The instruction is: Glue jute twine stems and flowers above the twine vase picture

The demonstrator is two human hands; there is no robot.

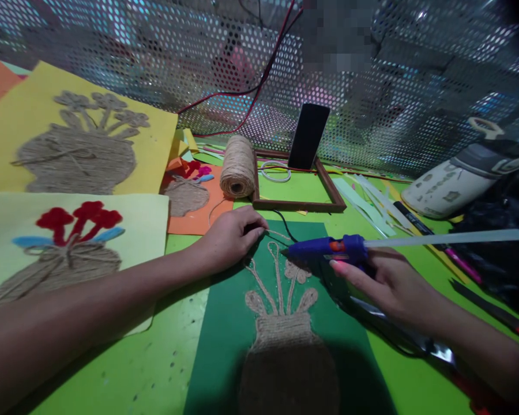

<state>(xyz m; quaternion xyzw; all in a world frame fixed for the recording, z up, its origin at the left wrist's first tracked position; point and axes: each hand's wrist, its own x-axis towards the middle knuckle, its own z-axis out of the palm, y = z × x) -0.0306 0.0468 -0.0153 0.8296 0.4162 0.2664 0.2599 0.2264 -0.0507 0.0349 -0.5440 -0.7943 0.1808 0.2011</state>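
Observation:
A dark green sheet lies before me, bearing a vase shape made of jute twine, with twine stems, leaves and a flower. My left hand is closed at the sheet's upper left, thumb and forefinger pinching a length of jute twine. In my right hand is a blue hot glue gun, a long clear glue stick jutting from its back. The gun's nozzle points left, close above the middle stem's looped top; whether it touches cannot be made out.
A twine spool stands beside a brown frame and a propped phone. Finished twine pictures on yellow paper lie left. Paper strips, a marker, a bottle and scissors lie right. Perforated metal rises behind.

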